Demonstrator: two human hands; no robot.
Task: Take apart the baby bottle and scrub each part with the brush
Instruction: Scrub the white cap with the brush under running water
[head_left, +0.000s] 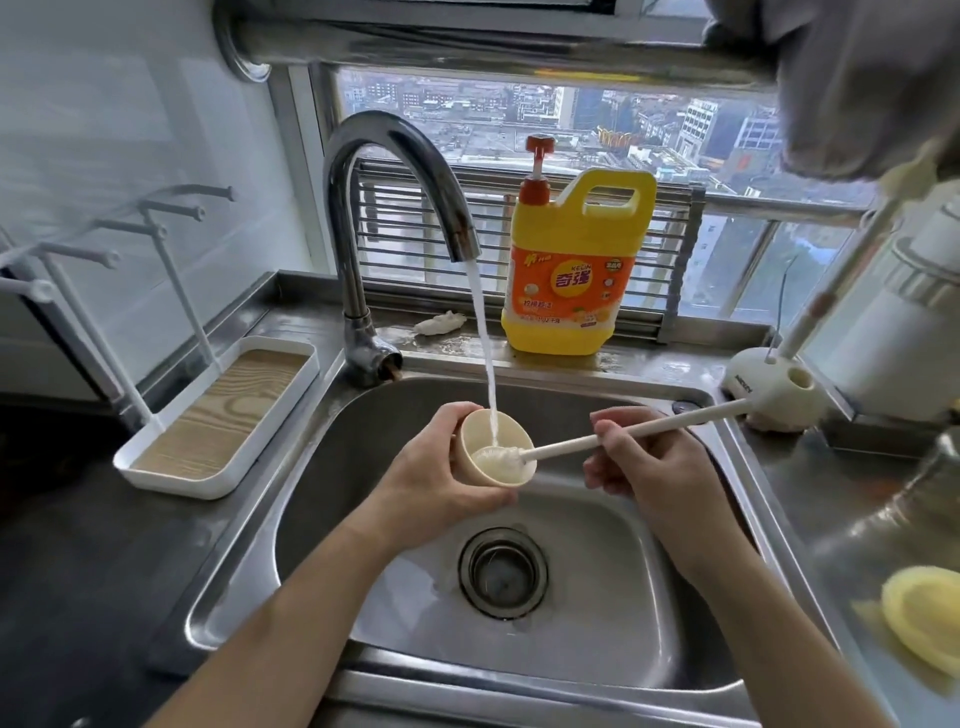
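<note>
My left hand (431, 473) grips a small cream bottle cap (480, 431), shaped like a cup, over the steel sink (613, 613). Water from the tap (395, 171) streams into the cap. My right hand (644, 467) holds the long cream handle of the brush (623, 431), whose white bristled head sits inside the cap. No other bottle part can be told for sure.
A yellow dish-soap jug (571, 260) stands behind the sink on the ledge. A white drying rack with a wood-grain tray (218, 421) sits at the left. A white brush holder (774, 384) and a white appliance are at the right. A yellow sponge (924, 623) lies on the right counter.
</note>
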